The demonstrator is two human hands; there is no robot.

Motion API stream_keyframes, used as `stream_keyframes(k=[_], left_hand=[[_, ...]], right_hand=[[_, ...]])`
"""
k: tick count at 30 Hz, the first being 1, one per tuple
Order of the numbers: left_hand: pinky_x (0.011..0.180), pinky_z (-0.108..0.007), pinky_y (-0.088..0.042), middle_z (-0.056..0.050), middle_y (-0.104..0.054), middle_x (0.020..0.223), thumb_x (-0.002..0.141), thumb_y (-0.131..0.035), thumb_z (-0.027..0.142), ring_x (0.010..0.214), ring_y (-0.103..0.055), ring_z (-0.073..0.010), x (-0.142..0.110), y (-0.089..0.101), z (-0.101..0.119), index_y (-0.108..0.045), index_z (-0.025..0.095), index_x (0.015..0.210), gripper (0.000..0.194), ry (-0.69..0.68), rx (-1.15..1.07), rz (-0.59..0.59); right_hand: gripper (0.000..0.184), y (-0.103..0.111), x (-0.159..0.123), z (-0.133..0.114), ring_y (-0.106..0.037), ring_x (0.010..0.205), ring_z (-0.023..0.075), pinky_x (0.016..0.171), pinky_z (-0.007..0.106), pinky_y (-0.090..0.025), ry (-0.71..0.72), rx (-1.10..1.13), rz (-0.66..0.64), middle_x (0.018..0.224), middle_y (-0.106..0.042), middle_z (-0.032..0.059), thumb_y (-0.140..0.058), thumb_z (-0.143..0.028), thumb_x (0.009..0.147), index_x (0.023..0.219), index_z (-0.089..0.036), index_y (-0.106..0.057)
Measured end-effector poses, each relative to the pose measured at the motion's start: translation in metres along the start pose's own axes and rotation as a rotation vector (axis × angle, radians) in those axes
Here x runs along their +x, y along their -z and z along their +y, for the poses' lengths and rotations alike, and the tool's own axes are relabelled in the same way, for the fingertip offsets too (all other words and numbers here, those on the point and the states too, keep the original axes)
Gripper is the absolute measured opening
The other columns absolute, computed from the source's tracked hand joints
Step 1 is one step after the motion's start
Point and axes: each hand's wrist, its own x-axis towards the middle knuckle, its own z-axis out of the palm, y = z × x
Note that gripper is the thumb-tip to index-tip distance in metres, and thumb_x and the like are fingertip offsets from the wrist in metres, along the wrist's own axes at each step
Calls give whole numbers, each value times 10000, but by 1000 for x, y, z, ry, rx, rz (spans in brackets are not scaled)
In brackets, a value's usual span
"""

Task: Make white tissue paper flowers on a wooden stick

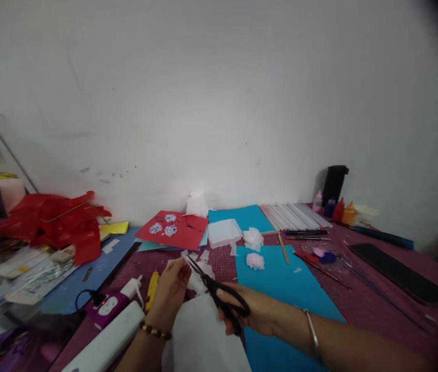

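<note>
My right hand [255, 309] grips a pair of scissors [211, 285] by its black handles. The blades point up and left, with the tips beside the fingertips of my left hand [174, 284]. The left fingers are pinched together at a small white piece of thin paper, partly hidden by the hand. White paper scraps [198, 283] lie below and around the blades. Nearer to me, a larger white sheet [205, 336] spreads under both hands. On the blue sheet [281, 294] to the right rests a crumpled whitish paper ball [255, 261], with another paper ball [253, 238] behind it.
Behind my hands lies red card [191, 232] bearing blue-speckled white puffs. To the left are a yellow glue gun [152, 290], a purple power strip [107, 307] and red plastic [54, 219]. Paint bottles [338, 211], brushes [321, 268] and a dark phone-like slab [397, 273] occupy the right.
</note>
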Motion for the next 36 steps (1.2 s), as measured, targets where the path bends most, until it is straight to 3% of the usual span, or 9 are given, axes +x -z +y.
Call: stream_keyframes(k=[3, 8, 13, 22, 36], left_hand=[[661, -245, -506, 41, -602, 581, 725, -619, 179, 587, -607, -120, 4, -11, 0, -527, 221, 622, 144, -14, -163, 79], [679, -260, -525, 18, -653, 614, 675, -668, 118, 588, -631, -123, 7, -29, -1, -574, 198, 650, 126, 29, -305, 94], [655, -219, -530, 37, -639, 585, 702, -631, 80, 551, -623, -91, 6, -39, -6, -560, 186, 633, 145, 64, -355, 110], [622, -210, -530, 14, -636, 595, 701, -630, 60, 576, -631, -102, 2, -58, -11, -559, 172, 630, 151, 62, -337, 54], [680, -228, -502, 40, -607, 597, 693, -647, 159, 596, -606, -106, 3, -74, -18, -555, 207, 625, 124, -11, -160, 26]], right_hand=[[563, -2, 6, -2, -521, 429, 86, 437, 219, -376, 7, 23, 46, 650, -560, -25, -660, -633, 643, 892, -168, -465], [578, 9, 0, -1, -523, 434, 91, 466, 243, -414, 37, 92, 141, 637, -562, -37, -665, -632, 632, 920, -177, -456], [571, 18, -16, 3, -521, 453, 82, 444, 225, -400, 58, 54, 92, 648, -561, -26, -675, -627, 628, 889, -151, -500], [572, 22, -12, 5, -504, 422, 69, 418, 209, -391, 102, 47, 131, 622, -551, -45, -672, -611, 655, 956, -159, -494], [534, 27, -17, -1, -423, 357, 49, 351, 194, -278, 124, -25, 244, 569, -524, -69, -646, -631, 651, 858, -175, -460]])
